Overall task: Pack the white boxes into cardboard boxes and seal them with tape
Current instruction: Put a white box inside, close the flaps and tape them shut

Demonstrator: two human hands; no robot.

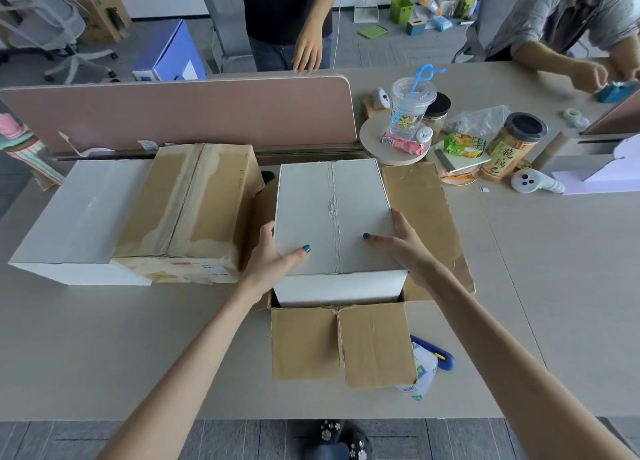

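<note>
The left hand point(277, 255) and right hand point(405, 248) grip opposite sides of the tall white rectangular box point(332, 217), thumbs on top. This probably keeps it square as it sits partly inside the open brown cardboard box point(304, 342). That carton's flaps point(422, 210) spread outward, out of the way. Left of it stand a taped brown carton point(190, 210) and a second white box point(79, 217). A blue utility knife point(440, 354) lies by its right front.

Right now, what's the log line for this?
left hand: grips white box | right hand: grips white box | white box: partly inside open cardboard box
</note>
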